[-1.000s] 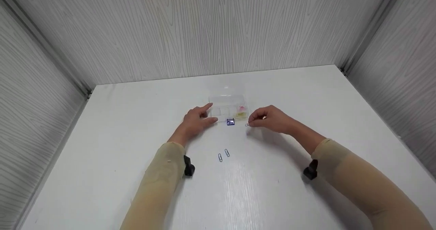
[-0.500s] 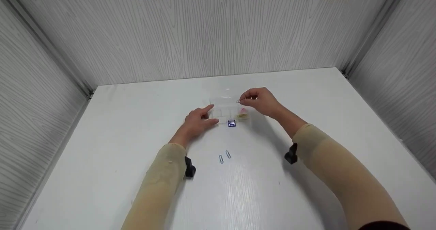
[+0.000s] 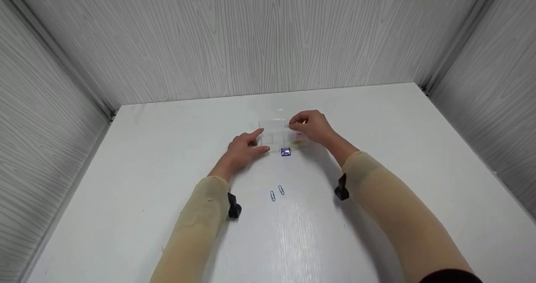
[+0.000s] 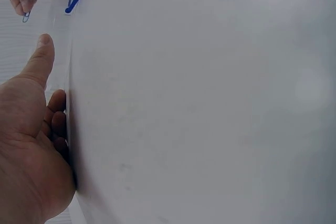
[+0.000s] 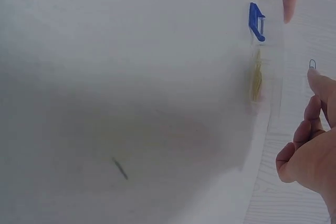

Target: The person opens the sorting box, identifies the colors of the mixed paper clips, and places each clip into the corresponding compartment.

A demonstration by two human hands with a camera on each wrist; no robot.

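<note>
My right hand point(image 3: 312, 126) pinches a small paper clip point(image 3: 287, 126) between thumb and fingertips, above the back part of a clear plastic compartment box point(image 3: 266, 146). The clip's wire loop point(image 5: 312, 63) juts past the fingertips in the right wrist view. At the box's left end, my left hand point(image 3: 245, 149) lies with thumb and index finger spread apart, touching its edge. A blue latch point(image 3: 285, 151) sits at the front of the box. Yellow pieces point(image 5: 256, 82) and a pink item point(image 3: 299, 135) lie in its right compartments, partly behind the right hand in the head view.
Two paper clips, a left one point(image 3: 272, 196) and a right one point(image 3: 281, 189), lie on the white table point(image 3: 251, 241) nearer the person. Behind the box stands a wood-grain panel point(image 3: 268, 40), with further panels on both sides.
The right hand has carried its paper clip from beside the box's front right corner up and back, then slightly left over the box. The left hand has stayed at the box's left end.
</note>
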